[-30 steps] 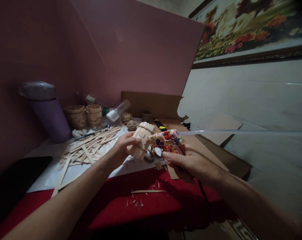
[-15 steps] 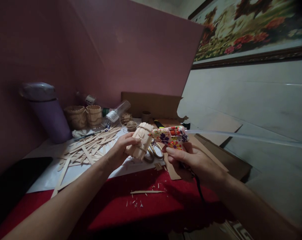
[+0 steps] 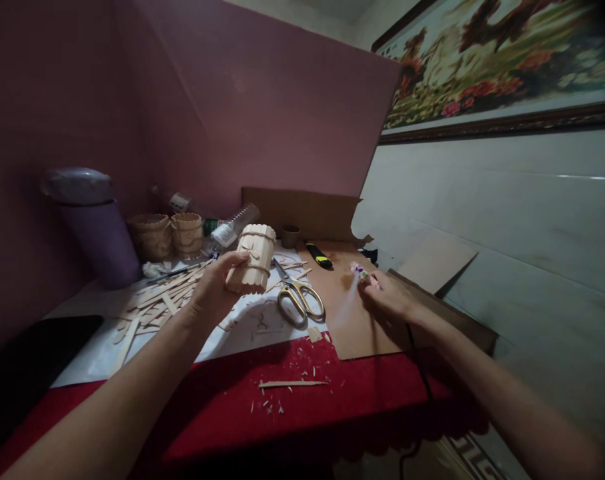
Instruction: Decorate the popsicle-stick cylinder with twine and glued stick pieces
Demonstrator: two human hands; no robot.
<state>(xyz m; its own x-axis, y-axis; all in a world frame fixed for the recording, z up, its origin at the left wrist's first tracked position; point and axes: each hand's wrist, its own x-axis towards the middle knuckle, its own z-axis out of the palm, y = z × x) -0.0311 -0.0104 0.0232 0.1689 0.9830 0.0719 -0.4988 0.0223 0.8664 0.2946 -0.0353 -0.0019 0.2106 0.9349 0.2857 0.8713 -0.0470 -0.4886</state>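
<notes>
My left hand point(image 3: 213, 285) is wrapped round a small tilted cup of wooden craft sticks point(image 3: 260, 257), which is bound with two bands of twine and bears small wooden pieces on its side. Over the cardboard at the right, my right hand point(image 3: 391, 297) grips a flower-patterned hot glue gun point(image 3: 361, 271), mostly hidden by the fingers; its clear glue stick slants down toward the cardboard. Gold-handled scissors point(image 3: 301, 303) lie between the hands, on the white paper. A black and yellow utility knife point(image 3: 319, 255) rests on the cardboard sheet point(image 3: 345, 333).
Loose craft sticks point(image 3: 155, 310) are heaped at the left, near a purple tumbler point(image 3: 99, 230). Two finished-looking wooden cups point(image 3: 187, 235) and a plastic bottle point(image 3: 235, 225) stand or lie behind. Wood scraps point(image 3: 292, 384) litter the red cloth point(image 3: 222, 413). A black cord hangs below my right hand.
My right hand has carried the glue gun away from the cup, rightward over the cardboard, and turned it. My left hand has moved the cup up and left, uncovering the scissors.
</notes>
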